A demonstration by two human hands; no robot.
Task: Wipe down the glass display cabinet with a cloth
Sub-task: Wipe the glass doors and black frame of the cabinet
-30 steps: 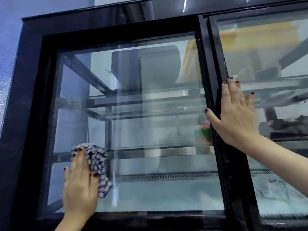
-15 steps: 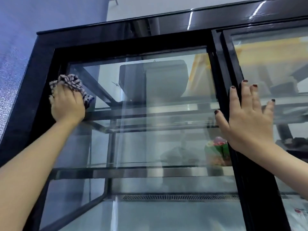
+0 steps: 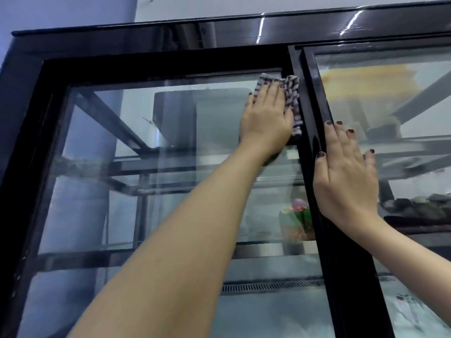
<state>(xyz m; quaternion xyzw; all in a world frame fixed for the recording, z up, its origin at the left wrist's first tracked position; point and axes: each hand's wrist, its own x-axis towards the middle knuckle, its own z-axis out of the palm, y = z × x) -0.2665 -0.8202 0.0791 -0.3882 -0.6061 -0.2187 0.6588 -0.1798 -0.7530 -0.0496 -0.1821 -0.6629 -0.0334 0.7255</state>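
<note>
Straight fingers of the left hand are pressing the checked cloth flat against the upper right corner of the left pane of the glass display cabinet. The right hand, fingers spread and holding nothing, is lying flat across the black centre post and the right pane.

Navy-and-white check on the cloth. The cabinet frame gleams glossy black, streaked with white glare. Dark red polish on the nails of the right hand. Inside, a green item topped pink, and the wall is pale lilac-blue.
</note>
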